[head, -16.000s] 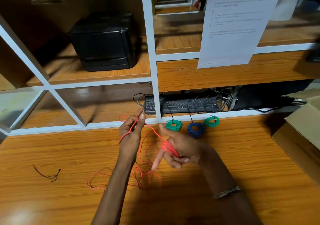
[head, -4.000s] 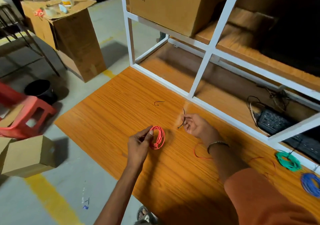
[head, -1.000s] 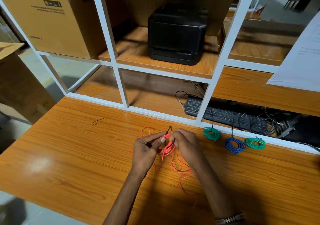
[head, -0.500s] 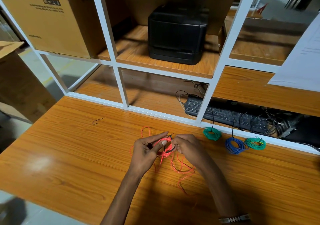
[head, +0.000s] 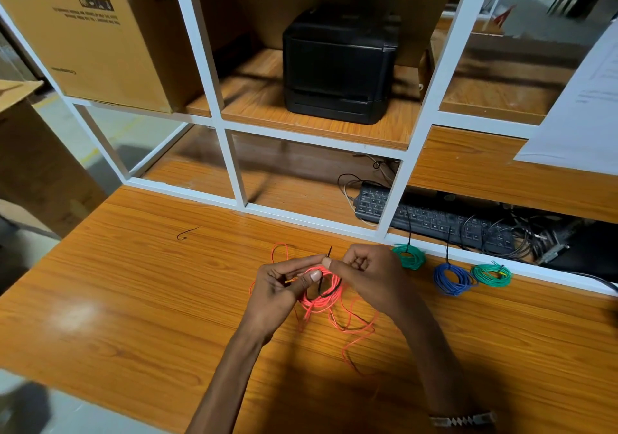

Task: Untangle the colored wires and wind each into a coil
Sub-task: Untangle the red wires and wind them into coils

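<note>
Left hand [head: 279, 286] and right hand [head: 364, 271] both pinch a red coil [head: 321, 295] between them, black tie [head: 326, 268] poking up.

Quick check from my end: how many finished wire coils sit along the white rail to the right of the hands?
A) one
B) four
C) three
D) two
C: a green coil, a blue coil and a second green coil lie in a row there, while both hands work on the red coil.

Partly wound coil [head: 319, 295] at counter [head: 133, 300] centre, between both hands; three finished coils [head: 451, 278] in a row along the rear edge to its right; keyboard [head: 431, 221] on shelf behind them; short wire scrap [head: 186, 233] rear left
</note>
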A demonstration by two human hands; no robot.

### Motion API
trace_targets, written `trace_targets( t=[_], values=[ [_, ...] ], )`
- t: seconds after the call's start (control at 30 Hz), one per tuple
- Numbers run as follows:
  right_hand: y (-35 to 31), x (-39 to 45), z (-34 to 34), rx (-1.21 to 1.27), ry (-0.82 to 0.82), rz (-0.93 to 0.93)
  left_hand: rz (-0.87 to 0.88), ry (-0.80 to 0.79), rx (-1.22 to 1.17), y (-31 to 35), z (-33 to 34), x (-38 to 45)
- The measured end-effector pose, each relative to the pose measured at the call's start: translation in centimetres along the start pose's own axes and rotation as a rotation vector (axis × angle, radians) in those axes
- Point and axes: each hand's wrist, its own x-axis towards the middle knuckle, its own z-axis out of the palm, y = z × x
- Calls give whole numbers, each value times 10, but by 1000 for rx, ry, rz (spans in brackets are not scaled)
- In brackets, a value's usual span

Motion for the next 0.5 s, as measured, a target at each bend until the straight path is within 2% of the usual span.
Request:
trace_targets(
  t=[0.1,0.23,0.37,0.5],
  values=[
    [-4,0,-4,163,10,45,8,-9,-19,5,0,-2],
    [-9,-2,-5,296,1,5,8,-35,-33,5,0,-3],
    [-5,2,-6,301,-2,6,18,-79,0,8,-3,-4],
    [-16,13,-13,353,121,0,17,-178,162,6,1,-3]
  ],
)
